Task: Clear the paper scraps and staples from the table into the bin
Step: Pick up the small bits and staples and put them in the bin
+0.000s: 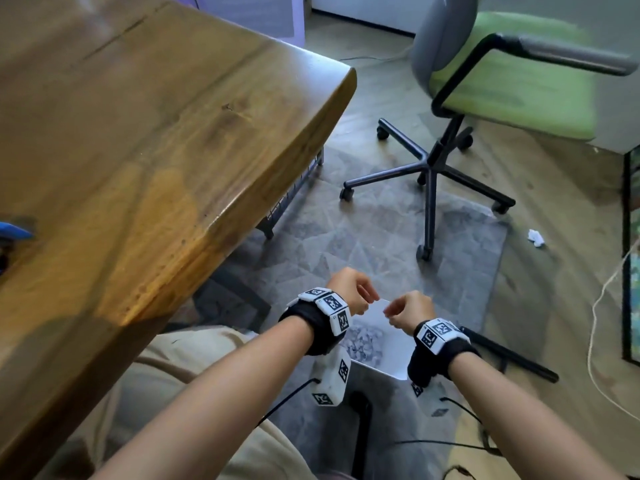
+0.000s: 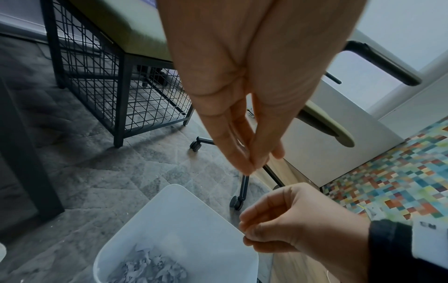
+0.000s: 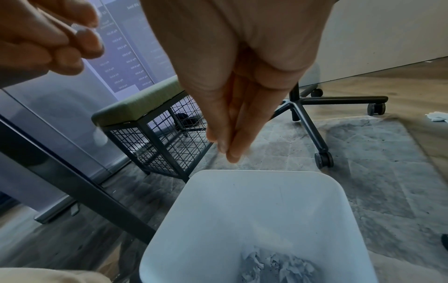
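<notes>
A white bin stands on the grey rug beside my knees, with a heap of torn paper scraps in its bottom. Both hands hover just above its far rim, close together. My left hand has its fingertips pressed together and pointing down; nothing shows between them. My right hand is curled the same way, with its fingertips pinched above the bin. The scraps lie well below. The wooden table shows no scraps in the part I see.
A green office chair on castors stands beyond the bin. A wire-frame stool sits under the table's corner. A crumpled paper ball lies on the wood floor to the right, near a pale cable. A blue object sits at the table's left edge.
</notes>
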`<state>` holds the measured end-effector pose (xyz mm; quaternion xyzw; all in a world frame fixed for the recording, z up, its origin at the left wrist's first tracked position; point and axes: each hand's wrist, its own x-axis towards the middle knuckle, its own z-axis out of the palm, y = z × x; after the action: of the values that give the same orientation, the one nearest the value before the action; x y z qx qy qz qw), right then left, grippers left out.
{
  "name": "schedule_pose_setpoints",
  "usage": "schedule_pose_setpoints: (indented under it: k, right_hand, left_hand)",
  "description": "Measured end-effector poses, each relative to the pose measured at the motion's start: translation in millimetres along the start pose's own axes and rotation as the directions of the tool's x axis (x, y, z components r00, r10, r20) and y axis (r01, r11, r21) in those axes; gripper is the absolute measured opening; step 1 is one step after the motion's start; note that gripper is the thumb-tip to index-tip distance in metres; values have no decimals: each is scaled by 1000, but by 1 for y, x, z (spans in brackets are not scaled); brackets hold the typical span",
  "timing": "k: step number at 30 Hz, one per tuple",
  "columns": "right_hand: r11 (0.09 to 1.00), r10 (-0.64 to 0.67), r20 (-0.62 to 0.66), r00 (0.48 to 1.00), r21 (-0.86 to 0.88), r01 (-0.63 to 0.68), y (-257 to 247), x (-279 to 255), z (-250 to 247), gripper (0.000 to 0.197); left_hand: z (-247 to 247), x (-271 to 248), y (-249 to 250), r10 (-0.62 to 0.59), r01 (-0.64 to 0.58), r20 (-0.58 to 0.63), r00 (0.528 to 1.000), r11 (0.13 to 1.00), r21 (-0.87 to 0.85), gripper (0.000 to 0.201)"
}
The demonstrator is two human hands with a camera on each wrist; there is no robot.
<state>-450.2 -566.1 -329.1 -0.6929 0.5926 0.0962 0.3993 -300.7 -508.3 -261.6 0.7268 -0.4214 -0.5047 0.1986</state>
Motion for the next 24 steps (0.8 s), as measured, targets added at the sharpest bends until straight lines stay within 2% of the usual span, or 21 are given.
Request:
schedule_pose_setpoints:
  k: [4, 7, 10, 14, 17, 20, 22, 24]
  right_hand:
    - [1000, 12, 1, 1000, 4, -12, 3, 0, 0, 25]
    - [1000, -13, -6, 1000, -10, 13, 4, 1, 0, 12]
    - [1000, -25, 2, 1000, 2, 25, 9, 3, 3, 26]
    - [998, 5, 34, 999, 62, -7, 7, 0, 4, 4]
    - [1000, 1, 37, 999, -3, -1, 4, -2, 5, 26]
    - [997, -47, 112, 993, -57, 54, 0, -7, 4, 14]
    - [991, -71, 128, 989, -103, 84, -1, -8, 5, 28]
    - [995, -61, 115, 991, -68, 69, -5, -11, 3, 17]
  left_hand:
    - [5, 3, -3, -6, 6, 1, 1000, 999, 36, 24]
    - [7, 4, -4, -10, 10, 5, 1000, 999, 54, 25]
    - [8, 4, -5, -4, 3, 8, 1000, 998, 64, 26]
    - [6, 1, -7, -8, 8, 1, 1000, 999, 47, 21]
    - [3, -1, -7, -51, 50, 5, 999, 997, 63, 10]
    - [1, -3, -9, -64, 60, 15, 998, 983, 173, 12]
    - [0, -5, -9, -85, 78, 34, 996, 982, 174, 23]
    - [-3, -9, -7, -83, 76, 27, 996, 977, 199, 22]
